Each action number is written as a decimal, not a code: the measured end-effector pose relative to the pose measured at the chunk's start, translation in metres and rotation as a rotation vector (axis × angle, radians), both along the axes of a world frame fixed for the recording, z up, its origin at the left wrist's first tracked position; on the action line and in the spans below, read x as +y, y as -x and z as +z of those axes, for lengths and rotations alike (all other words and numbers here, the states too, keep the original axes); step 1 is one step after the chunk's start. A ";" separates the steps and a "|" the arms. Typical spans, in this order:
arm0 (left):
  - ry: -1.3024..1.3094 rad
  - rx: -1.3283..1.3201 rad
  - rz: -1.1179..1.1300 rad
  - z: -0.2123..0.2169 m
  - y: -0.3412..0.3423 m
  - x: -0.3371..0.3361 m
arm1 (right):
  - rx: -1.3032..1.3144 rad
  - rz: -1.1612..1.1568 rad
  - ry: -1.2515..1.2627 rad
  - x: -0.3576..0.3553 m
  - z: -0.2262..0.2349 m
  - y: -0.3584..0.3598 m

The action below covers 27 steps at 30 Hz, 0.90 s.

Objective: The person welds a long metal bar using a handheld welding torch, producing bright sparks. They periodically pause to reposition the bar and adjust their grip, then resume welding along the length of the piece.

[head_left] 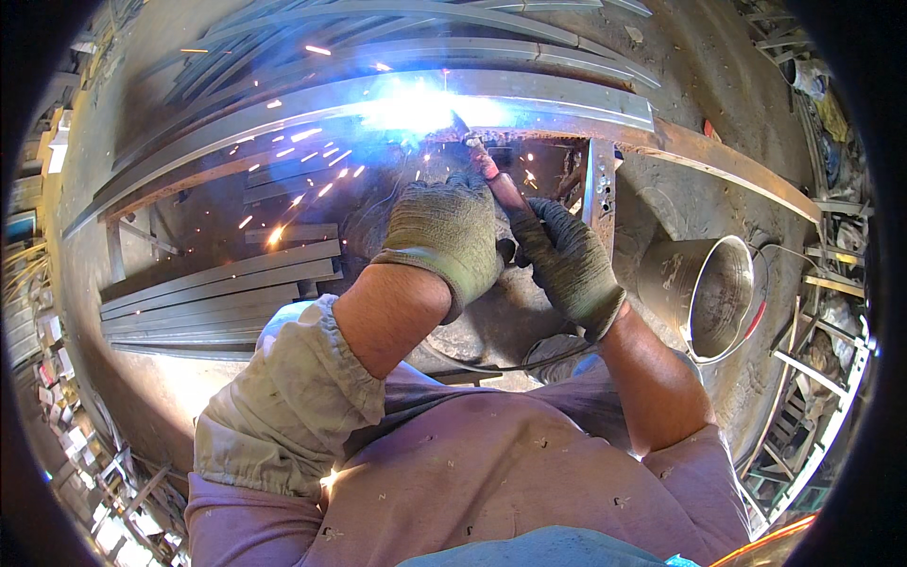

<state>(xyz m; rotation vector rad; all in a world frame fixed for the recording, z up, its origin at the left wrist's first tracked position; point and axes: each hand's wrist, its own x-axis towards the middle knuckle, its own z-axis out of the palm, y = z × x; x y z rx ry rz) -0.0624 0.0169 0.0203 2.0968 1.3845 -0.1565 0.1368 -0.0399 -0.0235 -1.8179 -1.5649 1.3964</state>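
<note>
My right hand (574, 269), in a worn grey-green work glove, is wrapped round the handle of a welding torch (508, 194). My left hand (444, 231), gloved the same way, is closed against the torch's other side; its fingertips are mostly hidden. The torch slants up and left to a metal bar (576, 99). At its tip burns a blinding white-blue arc (413, 104) that hides the spot it meets. Orange sparks fly down and left. The bar lies along a rusty beam (727, 161), which an upright metal post (600, 189) meets just right of my hands.
More long metal bars (557, 57) lie beyond the beam. Cut lengths of square tube (227, 293) are stacked at the left. A metal bucket (694, 288) lies on its side at the right, near a cable. A white metal frame (831, 430) stands at the right edge.
</note>
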 end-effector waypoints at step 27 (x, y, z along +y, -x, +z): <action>-0.327 -0.047 0.363 0.009 0.066 0.087 | 0.314 -0.348 -0.013 -0.006 0.070 -0.052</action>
